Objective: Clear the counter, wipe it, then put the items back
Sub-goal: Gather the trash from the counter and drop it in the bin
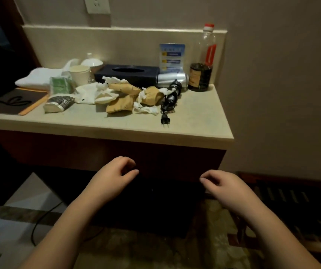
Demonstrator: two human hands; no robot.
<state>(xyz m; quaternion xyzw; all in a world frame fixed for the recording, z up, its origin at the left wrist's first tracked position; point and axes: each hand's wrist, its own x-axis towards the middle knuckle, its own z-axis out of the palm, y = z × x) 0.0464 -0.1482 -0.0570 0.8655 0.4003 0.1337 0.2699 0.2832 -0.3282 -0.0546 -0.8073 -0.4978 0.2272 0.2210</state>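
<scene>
The beige counter (194,121) holds a clutter of items. Crumpled brown paper and white tissues (128,96) lie in its middle. Behind them sits a dark tissue box (126,73), with a silver hair dryer (172,79) to its right and the black cord and plug (164,119) trailing toward the front. A soy sauce bottle (202,61) stands at the back right. A white towel (37,77), a green packet (59,85) and a paper cup (80,74) are at the left. My left hand (117,171) and right hand (223,185) hover below the counter's front edge, fingers loosely curled, holding nothing.
A dark folder on an orange sheet (14,102) lies at the counter's left end. A blue card (172,57) leans on the backsplash, and a wall socket (97,4) is above. The wall closes the right side. A slatted rack (301,206) stands low at the right.
</scene>
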